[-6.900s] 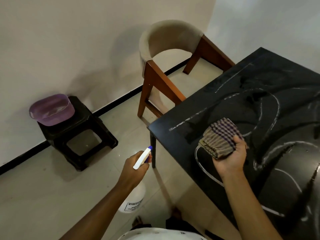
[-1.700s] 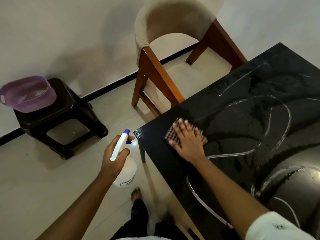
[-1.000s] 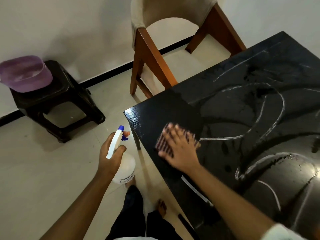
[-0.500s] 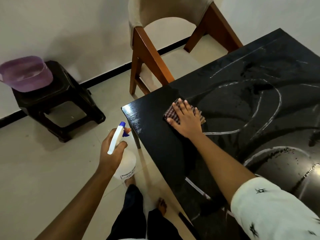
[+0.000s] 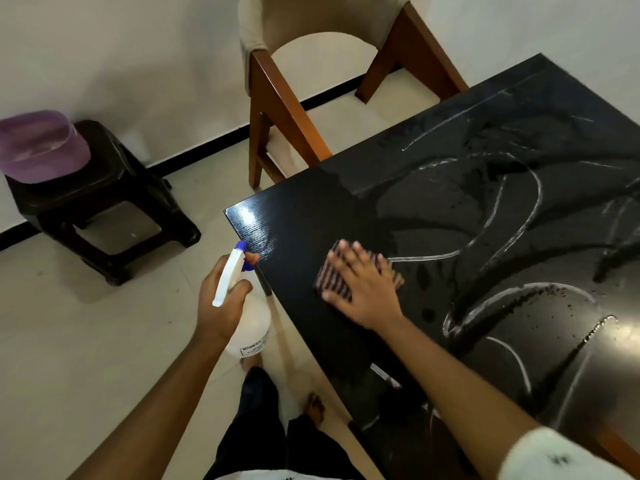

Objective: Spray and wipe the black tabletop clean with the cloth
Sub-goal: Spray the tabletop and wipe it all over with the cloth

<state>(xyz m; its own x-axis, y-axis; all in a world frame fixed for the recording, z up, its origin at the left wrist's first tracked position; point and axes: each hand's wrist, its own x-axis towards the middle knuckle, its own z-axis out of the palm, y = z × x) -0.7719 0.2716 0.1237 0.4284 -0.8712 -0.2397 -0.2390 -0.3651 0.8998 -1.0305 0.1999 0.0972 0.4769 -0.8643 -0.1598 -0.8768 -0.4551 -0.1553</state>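
- Lowest in view: dark trousers (image 5: 256, 431) and a bare foot (image 5: 315, 407) on the pale tiled floor (image 5: 86, 348), right beside the table edge.
- Left hand (image 5: 221, 306): curled round the neck of a white spray bottle (image 5: 258, 323) with a blue nozzle, index finger at the trigger; held over the floor, just off the table's near corner.
- Right hand (image 5: 367, 296): flat, fingers spread, pressing the checked cloth (image 5: 323, 275) onto the black tabletop (image 5: 311, 216) near that corner; blurred by motion.
- Beyond the cloth: wet patches and pale curved streaks (image 5: 502, 220) across the surface.
- Further off: a wooden chair (image 5: 287, 109) with a beige backrest, by the table's far edge.
- Far left, against the wall: a dark stool (image 5: 104, 202) carrying a purple basin (image 5: 41, 147).
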